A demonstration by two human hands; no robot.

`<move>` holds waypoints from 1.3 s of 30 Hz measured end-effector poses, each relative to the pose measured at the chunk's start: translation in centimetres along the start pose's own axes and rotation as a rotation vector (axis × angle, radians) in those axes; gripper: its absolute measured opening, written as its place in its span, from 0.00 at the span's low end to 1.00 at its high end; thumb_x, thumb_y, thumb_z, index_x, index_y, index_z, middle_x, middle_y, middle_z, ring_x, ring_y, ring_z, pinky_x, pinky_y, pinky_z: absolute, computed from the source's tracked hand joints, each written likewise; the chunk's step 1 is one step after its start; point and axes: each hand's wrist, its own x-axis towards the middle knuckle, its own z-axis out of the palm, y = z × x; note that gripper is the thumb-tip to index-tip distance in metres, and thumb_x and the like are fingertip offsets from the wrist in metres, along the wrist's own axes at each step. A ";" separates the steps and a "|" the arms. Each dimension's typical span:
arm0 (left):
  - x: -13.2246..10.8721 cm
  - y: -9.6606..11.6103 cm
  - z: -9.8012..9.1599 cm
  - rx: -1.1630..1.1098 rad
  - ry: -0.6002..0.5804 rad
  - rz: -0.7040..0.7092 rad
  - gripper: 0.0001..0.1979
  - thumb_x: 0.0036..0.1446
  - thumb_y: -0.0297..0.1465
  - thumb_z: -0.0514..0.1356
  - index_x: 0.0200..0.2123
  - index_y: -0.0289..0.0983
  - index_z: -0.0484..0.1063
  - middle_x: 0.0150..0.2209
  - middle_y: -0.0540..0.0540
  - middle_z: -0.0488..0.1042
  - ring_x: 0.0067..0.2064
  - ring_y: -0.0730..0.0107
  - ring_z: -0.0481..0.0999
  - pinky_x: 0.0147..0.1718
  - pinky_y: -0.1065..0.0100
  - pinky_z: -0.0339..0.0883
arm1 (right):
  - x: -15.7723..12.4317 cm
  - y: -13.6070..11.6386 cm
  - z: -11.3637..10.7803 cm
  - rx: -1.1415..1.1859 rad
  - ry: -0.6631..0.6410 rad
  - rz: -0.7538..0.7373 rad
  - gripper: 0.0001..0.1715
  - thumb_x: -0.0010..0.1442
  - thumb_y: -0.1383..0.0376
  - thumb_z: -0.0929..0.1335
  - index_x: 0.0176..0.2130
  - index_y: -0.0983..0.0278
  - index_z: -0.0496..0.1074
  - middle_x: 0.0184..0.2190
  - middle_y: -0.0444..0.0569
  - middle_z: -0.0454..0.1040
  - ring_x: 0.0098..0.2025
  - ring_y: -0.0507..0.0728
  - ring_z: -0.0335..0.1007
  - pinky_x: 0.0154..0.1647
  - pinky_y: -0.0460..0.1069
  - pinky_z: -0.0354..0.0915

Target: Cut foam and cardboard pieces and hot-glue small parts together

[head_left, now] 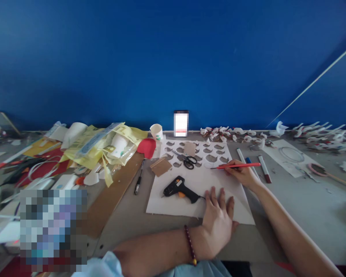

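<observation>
My left hand [218,221] lies flat with fingers spread on the near right part of a white sheet [164,202]. A slim red pencil [242,165] is gripped in my right hand [242,175], its tip over the sheet beside a faint curved outline. Several bird-like shapes have been cut out of the sheet's far half. Black-handled scissors [189,162] rest across these holes. A black hot glue gun [181,189] lies on the sheet, left of my left hand. Brown cardboard pieces [160,166] sit at its left edge.
A phone [181,124] stands against the blue wall, near a paper cup [156,132]. Yellow packaging [89,144] and craft scraps crowd the left. A black pen [138,179] lies beside the sheet. Markers [264,169] and several small white birds [249,133] are at right.
</observation>
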 end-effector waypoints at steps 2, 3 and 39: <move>0.0 0.0 0.1 -0.003 0.006 -0.002 0.29 0.62 0.46 0.48 0.62 0.38 0.60 0.62 0.35 0.62 0.61 0.41 0.60 0.55 0.43 0.52 | 0.0 0.1 -0.2 0.010 -0.001 0.023 0.23 0.49 0.44 0.71 0.29 0.61 0.74 0.23 0.47 0.73 0.24 0.55 0.67 0.25 0.49 0.66; 0.0 0.0 0.1 -0.003 0.009 -0.002 0.29 0.62 0.46 0.48 0.62 0.38 0.60 0.62 0.36 0.62 0.61 0.41 0.60 0.55 0.43 0.52 | 0.0 0.2 -0.2 0.018 0.004 0.041 0.23 0.48 0.45 0.72 0.30 0.62 0.75 0.24 0.48 0.74 0.26 0.55 0.68 0.26 0.50 0.67; 0.0 -0.1 0.4 -0.033 0.029 0.021 0.30 0.61 0.47 0.50 0.61 0.36 0.61 0.62 0.33 0.62 0.61 0.37 0.61 0.53 0.41 0.51 | 5.0 -1.0 4.0 0.137 0.410 0.328 0.24 0.45 0.49 0.72 0.17 0.63 0.63 0.08 0.39 0.59 0.12 0.47 0.52 0.12 0.44 0.47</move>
